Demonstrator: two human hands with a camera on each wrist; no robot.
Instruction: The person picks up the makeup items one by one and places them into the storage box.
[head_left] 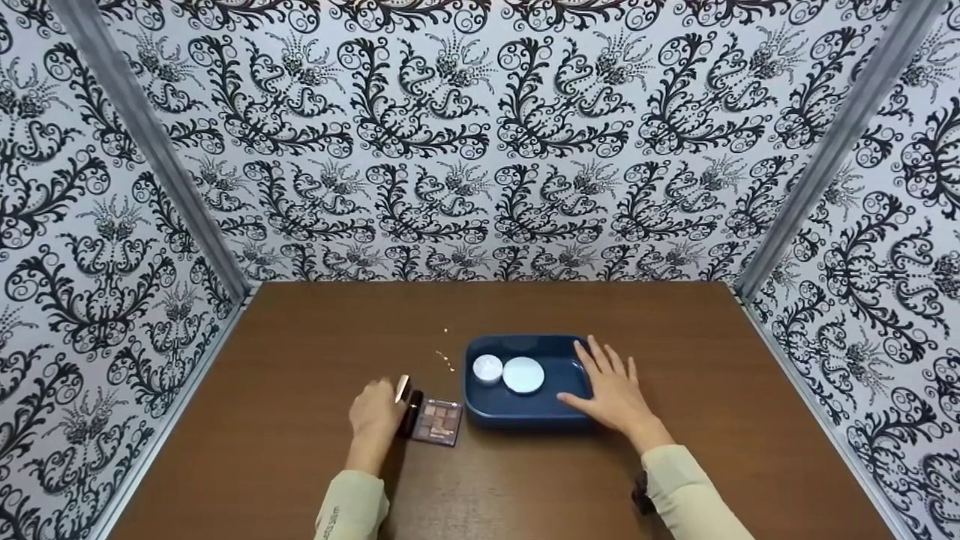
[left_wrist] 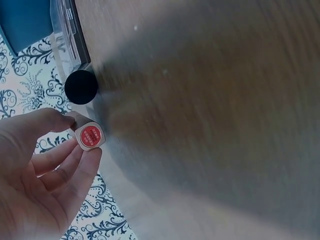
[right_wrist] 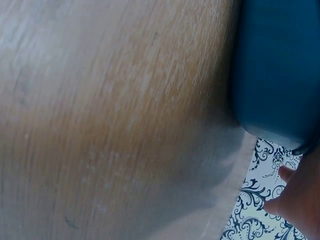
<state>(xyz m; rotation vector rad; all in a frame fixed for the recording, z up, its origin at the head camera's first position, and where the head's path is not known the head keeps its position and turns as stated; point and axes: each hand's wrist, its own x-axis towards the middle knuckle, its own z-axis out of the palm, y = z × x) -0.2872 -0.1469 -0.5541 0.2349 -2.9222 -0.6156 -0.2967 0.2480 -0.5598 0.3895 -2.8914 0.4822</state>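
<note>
My left hand [head_left: 375,409] pinches a lipstick tube [left_wrist: 90,134] between thumb and fingers. A round red label marks the end of the tube in the left wrist view. Just right of it, a dark cylindrical tube [head_left: 413,412] lies alongside an eyeshadow palette [head_left: 439,422] with a see-through lid. My right hand [head_left: 611,390] rests over the right rim of a blue tray [head_left: 555,416], fingers spread and thumb reaching inside. Toward the tray's left side sit a small white jar [head_left: 487,369] and a wider, pale round container [head_left: 523,375].
Several tiny shiny gold pieces [head_left: 446,361] lie on the brown table [head_left: 360,315] left of the tray. Black-and-white patterned walls [head_left: 480,187] enclose the table at the back and both sides.
</note>
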